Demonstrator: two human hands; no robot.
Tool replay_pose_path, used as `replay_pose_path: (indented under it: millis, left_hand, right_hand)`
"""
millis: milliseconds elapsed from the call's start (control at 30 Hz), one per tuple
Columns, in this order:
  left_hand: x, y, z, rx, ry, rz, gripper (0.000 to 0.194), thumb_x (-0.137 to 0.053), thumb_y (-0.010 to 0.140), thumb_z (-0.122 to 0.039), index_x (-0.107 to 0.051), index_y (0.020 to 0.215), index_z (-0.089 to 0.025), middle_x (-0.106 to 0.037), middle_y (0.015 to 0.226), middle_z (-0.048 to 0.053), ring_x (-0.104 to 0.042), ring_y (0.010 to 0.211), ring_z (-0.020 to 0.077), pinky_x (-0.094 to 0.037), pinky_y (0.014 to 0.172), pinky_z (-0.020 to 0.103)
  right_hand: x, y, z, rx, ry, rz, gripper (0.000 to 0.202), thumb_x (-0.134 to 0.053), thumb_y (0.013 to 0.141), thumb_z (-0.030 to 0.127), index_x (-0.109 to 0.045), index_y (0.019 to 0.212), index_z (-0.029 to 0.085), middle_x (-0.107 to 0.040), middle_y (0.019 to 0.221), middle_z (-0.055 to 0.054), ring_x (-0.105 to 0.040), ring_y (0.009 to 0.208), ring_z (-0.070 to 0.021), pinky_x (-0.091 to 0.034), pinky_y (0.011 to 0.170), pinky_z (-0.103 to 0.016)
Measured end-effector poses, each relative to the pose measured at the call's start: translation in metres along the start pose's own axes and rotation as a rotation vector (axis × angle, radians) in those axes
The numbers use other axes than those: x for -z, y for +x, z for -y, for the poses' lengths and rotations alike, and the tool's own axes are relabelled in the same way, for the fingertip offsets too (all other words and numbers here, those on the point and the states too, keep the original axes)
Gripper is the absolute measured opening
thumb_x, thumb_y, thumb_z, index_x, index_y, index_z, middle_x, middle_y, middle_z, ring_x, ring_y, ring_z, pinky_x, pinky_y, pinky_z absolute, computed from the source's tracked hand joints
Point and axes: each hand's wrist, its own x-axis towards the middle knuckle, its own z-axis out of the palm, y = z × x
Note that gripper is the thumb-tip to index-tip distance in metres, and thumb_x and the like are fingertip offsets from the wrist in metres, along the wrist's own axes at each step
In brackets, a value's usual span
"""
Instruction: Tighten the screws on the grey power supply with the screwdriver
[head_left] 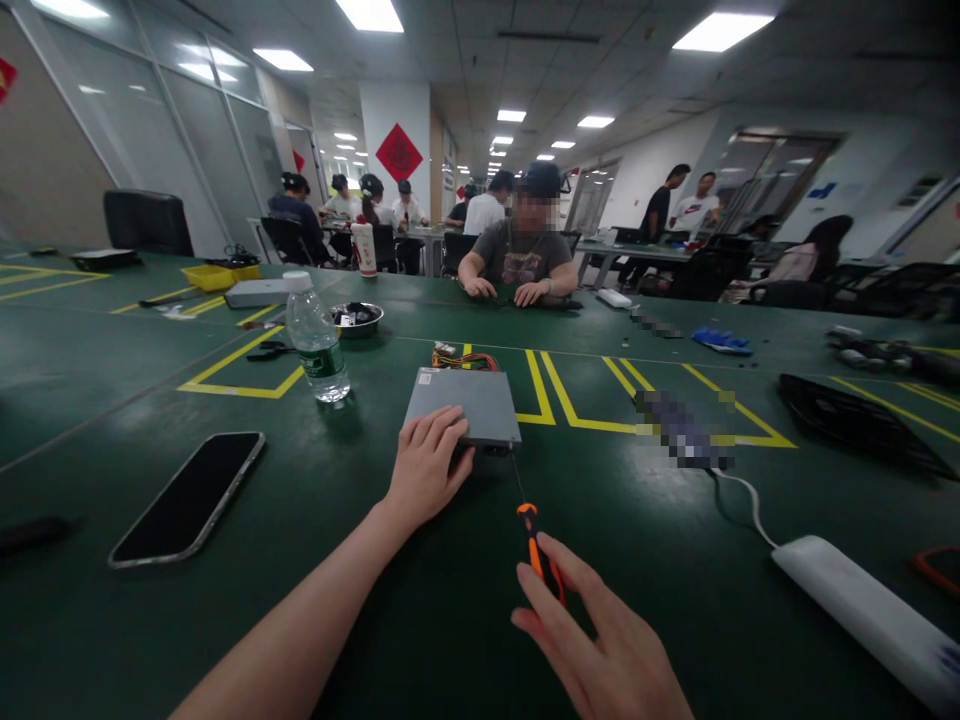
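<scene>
A grey metal computer power supply (469,395) lies flat on the green table in front of me, a bundle of coloured wires (469,360) at its far side. My left hand (431,460) grips its near left corner, fingers on top and thumb at the near face. Between the thumb and fingers of my right hand (592,620) is a screwdriver (534,545) with an orange and black handle. Its thin shaft slants up to the near right corner of the power supply, where the tip seems to touch. A dark socket shows in the near face.
A water bottle (319,345) and a phone (191,500) are on the left. Behind the bottle is a metal bowl (358,320) with dark parts. On the right, a white power bank (862,610) trails a cable. A co-worker (517,250) sits across the table.
</scene>
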Motion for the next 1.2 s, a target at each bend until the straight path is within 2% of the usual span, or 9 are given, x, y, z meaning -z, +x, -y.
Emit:
replay_pose_path:
  millis: [200, 400, 600, 700, 800, 867, 967, 1067, 1200]
  left_hand:
    - [0.001, -0.001, 0.003, -0.016, -0.038, 0.009, 0.028, -0.047, 0.086, -0.029, -0.050, 0.113, -0.023, -0.055, 0.126, 0.006, -0.047, 0.117, 0.0222, -0.030, 0.094, 0.040]
    - [0.000, -0.002, 0.004, -0.016, -0.038, 0.012, 0.028, -0.047, 0.086, -0.030, -0.049, 0.113, -0.023, -0.055, 0.126, 0.005, -0.046, 0.118, 0.0215, -0.030, 0.094, 0.040]
    - [0.000, -0.001, 0.004, -0.025, -0.031, -0.011, 0.027, -0.047, 0.085, -0.029, -0.050, 0.112, -0.024, -0.056, 0.125, 0.005, -0.048, 0.116, 0.0221, -0.030, 0.093, 0.040]
    - [-0.001, -0.002, 0.004, -0.024, -0.033, -0.013, 0.027, -0.048, 0.085, -0.029, -0.050, 0.112, -0.024, -0.056, 0.124, 0.005, -0.048, 0.116, 0.0220, -0.030, 0.093, 0.040]
    - [-0.001, -0.002, 0.004, -0.021, -0.033, -0.017, 0.026, -0.048, 0.085, -0.029, -0.050, 0.111, -0.024, -0.056, 0.124, 0.004, -0.048, 0.116, 0.0220, -0.030, 0.093, 0.040]
    - [-0.001, -0.002, 0.004, -0.018, -0.031, -0.016, 0.026, -0.047, 0.085, -0.029, -0.050, 0.111, -0.024, -0.056, 0.124, 0.004, -0.048, 0.116, 0.0218, -0.030, 0.094, 0.040]
    - [0.000, -0.002, 0.004, -0.015, -0.032, -0.008, 0.027, -0.048, 0.086, -0.029, -0.050, 0.112, -0.024, -0.056, 0.124, 0.005, -0.047, 0.116, 0.0216, -0.030, 0.094, 0.040]
    - [0.000, -0.002, 0.003, -0.007, -0.032, -0.002, 0.027, -0.048, 0.085, -0.029, -0.050, 0.112, -0.024, -0.056, 0.125, 0.005, -0.047, 0.116, 0.0217, -0.031, 0.094, 0.040]
    - [-0.001, -0.002, 0.003, -0.013, -0.024, -0.003, 0.029, -0.048, 0.085, -0.027, -0.050, 0.115, -0.024, -0.056, 0.125, 0.005, -0.048, 0.117, 0.0218, -0.031, 0.094, 0.041]
  right_hand:
    - [-0.005, -0.002, 0.008, 0.031, 0.105, 0.085, 0.030, -0.035, 0.093, 0.013, -0.057, 0.112, 0.006, -0.055, 0.118, -0.024, -0.065, 0.090, -0.0193, -0.055, 0.067, -0.022]
    - [-0.008, 0.003, -0.007, 0.125, 0.172, 0.091, 0.021, -0.044, 0.093, 0.020, -0.059, 0.081, 0.010, -0.061, 0.108, -0.022, -0.063, 0.073, -0.0176, -0.052, 0.062, -0.028]
    - [-0.006, 0.011, -0.021, 0.296, 0.151, 0.197, 0.025, -0.043, 0.094, 0.029, -0.058, 0.108, 0.014, -0.061, 0.106, -0.020, -0.063, 0.074, -0.0193, -0.052, 0.065, -0.031]
    - [-0.009, 0.013, -0.026, 0.377, 0.160, 0.224, 0.024, -0.044, 0.092, 0.024, -0.058, 0.106, 0.009, -0.062, 0.105, -0.021, -0.062, 0.070, -0.0182, -0.051, 0.062, -0.029]
    - [-0.018, 0.012, -0.030, 0.466, 0.174, 0.151, 0.020, -0.049, 0.091, 0.025, -0.057, 0.097, 0.007, -0.062, 0.105, -0.022, -0.061, 0.066, -0.0161, -0.049, 0.057, -0.027]
    - [-0.026, 0.010, -0.032, 0.425, 0.209, 0.050, 0.026, -0.052, 0.090, 0.035, -0.054, 0.087, 0.010, -0.063, 0.103, -0.023, -0.060, 0.063, -0.0159, -0.049, 0.055, -0.028]
    - [-0.036, 0.007, -0.034, 0.420, 0.229, 0.004, 0.029, -0.050, 0.091, 0.040, -0.052, 0.086, 0.012, -0.065, 0.096, -0.021, -0.063, 0.069, -0.0177, -0.051, 0.060, -0.029]
    - [-0.035, 0.006, -0.035, 0.400, 0.231, 0.015, 0.034, -0.042, 0.094, 0.042, -0.052, 0.098, 0.010, -0.064, 0.096, -0.020, -0.064, 0.079, -0.0202, -0.052, 0.068, -0.032]
    - [-0.025, 0.005, -0.036, 0.374, 0.220, 0.087, 0.032, -0.033, 0.097, 0.033, -0.054, 0.109, 0.012, -0.062, 0.101, -0.019, -0.064, 0.082, -0.0209, -0.052, 0.069, -0.034]
